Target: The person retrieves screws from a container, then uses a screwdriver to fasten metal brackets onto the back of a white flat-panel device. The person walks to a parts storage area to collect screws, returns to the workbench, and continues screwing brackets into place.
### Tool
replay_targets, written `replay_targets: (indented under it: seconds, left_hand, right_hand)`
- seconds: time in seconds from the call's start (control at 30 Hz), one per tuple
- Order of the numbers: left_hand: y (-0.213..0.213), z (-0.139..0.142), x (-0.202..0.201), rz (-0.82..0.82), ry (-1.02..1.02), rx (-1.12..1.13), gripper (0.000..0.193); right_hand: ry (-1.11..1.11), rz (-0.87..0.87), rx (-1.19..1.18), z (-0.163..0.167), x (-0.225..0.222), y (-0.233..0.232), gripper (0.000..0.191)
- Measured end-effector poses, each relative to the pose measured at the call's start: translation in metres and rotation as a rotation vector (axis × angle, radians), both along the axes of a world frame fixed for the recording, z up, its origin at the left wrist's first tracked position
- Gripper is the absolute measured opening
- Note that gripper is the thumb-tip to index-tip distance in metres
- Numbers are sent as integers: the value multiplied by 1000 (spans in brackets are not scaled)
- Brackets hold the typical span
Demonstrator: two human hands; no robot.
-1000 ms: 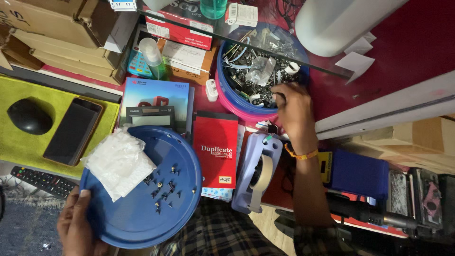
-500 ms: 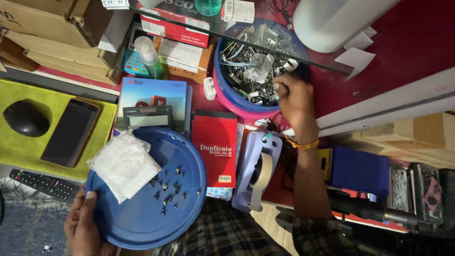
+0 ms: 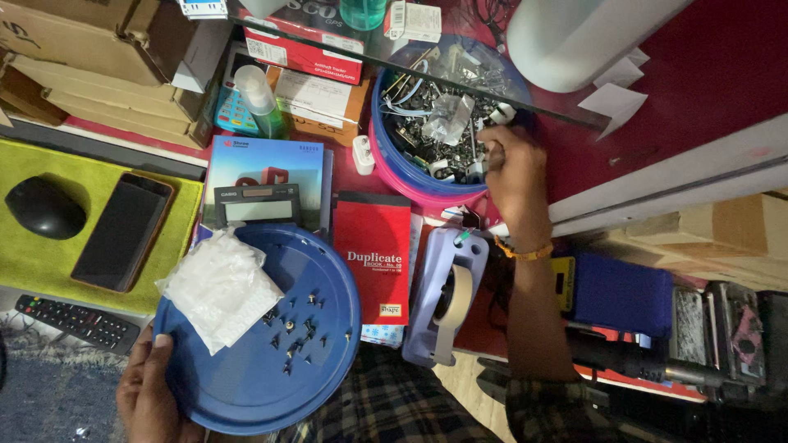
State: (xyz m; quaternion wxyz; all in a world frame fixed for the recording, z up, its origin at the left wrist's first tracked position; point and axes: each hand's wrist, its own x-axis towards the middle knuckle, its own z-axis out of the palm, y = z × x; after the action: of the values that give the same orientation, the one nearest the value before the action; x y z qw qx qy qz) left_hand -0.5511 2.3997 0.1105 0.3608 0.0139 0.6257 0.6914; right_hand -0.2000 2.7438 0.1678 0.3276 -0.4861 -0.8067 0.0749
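Both hands stay put, left hand [image 3: 152,394] gripping blue plate [image 3: 246,394], right hand [image 3: 513,176] still curled in parts tub [image 3: 394,168].

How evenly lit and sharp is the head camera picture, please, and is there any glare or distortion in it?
Head view: light is uneven, bright on the white bags and blue plate, dim at the lower right edge. The right hand at the bowl is slightly soft. The left hand on the plate's rim is sharp. Mild glare on the white cylinder; straight edges bow near the borders.

Left hand [image 3: 152,394] sits near and low, thumb up (fingers hidden); right hand [image 3: 513,168] reaches far, fingers curled.
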Motion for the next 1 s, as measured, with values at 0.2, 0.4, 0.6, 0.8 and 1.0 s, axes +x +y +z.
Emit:
replay_targets:
  seconds: [0.2,0.4,0.6,0.8,1.0]
  left_hand:
    - [-10,-28,-10,-84,110,35,43]
    - [-28,-76,-36,-132,245,26,44]
    - [-44,-113,-54,-180,271,-22,48]
    - [-52,-131,-74,-267,261,-95,50]
    - [-50,-120,-62,-207,263,-162,47]
  right_hand:
    - [22,-87,14,4,5,-6,43]
    - [25,-75,26,5,3,-4,27]
    - [32,-164,165,11,-1,-4,45]
    - [47,-133,286,12,0,5,47]
    - [28,-188,195,-2,4,10,32]
